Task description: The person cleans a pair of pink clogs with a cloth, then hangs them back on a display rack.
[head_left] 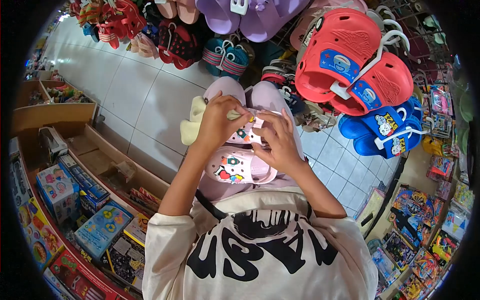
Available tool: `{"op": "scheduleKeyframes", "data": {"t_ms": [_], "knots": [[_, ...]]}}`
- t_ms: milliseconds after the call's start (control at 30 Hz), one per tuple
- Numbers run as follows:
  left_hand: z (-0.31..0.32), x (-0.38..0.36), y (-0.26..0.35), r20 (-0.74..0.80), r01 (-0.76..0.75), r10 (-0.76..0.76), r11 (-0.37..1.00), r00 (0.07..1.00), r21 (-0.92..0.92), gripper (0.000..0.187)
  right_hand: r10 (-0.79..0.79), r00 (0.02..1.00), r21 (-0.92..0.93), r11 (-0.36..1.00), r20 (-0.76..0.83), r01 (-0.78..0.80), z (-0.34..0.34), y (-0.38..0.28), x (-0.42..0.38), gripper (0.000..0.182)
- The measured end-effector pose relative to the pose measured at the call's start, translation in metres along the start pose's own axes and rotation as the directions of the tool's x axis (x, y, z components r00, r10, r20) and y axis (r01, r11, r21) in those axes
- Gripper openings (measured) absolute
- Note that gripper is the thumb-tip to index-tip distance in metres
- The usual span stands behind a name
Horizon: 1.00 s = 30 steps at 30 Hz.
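Observation:
A pair of pale pink clogs with colourful charms rests on my lap; the nearer clog (231, 165) shows a heart and a rocket. The farther clog (243, 134) lies partly under my fingers. My left hand (222, 117) is closed at its upper edge, thumb and finger pinched together on something too small to make out. Beside it, my right hand (278, 137) has its fingers bent and apart over the same clog, touching its right side. A pale yellow item (191, 121) sits left of my left hand, partly behind my wrist.
Red clogs (340, 55) and blue slippers (382, 127) hang at the upper right. Purple slippers (252, 17) and other footwear hang ahead. Boxed goods (102, 227) fill wooden shelving at the left. Packaged toys (417, 215) line the right side. Tiled floor (150, 95) lies between.

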<state>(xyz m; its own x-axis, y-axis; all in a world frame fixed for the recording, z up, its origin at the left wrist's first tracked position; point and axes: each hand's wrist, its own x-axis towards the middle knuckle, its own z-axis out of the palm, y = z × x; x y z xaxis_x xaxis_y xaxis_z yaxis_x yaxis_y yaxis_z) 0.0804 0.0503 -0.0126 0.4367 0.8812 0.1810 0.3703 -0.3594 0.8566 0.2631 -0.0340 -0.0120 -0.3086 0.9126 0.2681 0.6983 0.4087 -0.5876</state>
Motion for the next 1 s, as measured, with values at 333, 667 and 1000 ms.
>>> {"op": "scheduleKeyframes", "data": {"t_ms": [333,667,1000], "knots": [[-0.006,-0.005,0.004,-0.035,0.121,-0.136,0.951,0.990,-0.286,0.010,-0.004,1.000,0.013,1.000,-0.019,0.004,0.003,0.001,-0.003,0.032],[0.005,0.000,-0.001,-0.060,0.055,-0.052,0.997,0.997,0.060,0.013,-0.005,1.000,0.005,1.000,-0.006,0.005,0.003,0.002,0.001,0.031],[0.002,0.003,0.005,-0.116,-0.063,0.057,0.997,0.992,-0.045,0.012,0.001,0.999,0.017,1.000,-0.032,-0.001,0.003,0.001,-0.002,0.029]]}}
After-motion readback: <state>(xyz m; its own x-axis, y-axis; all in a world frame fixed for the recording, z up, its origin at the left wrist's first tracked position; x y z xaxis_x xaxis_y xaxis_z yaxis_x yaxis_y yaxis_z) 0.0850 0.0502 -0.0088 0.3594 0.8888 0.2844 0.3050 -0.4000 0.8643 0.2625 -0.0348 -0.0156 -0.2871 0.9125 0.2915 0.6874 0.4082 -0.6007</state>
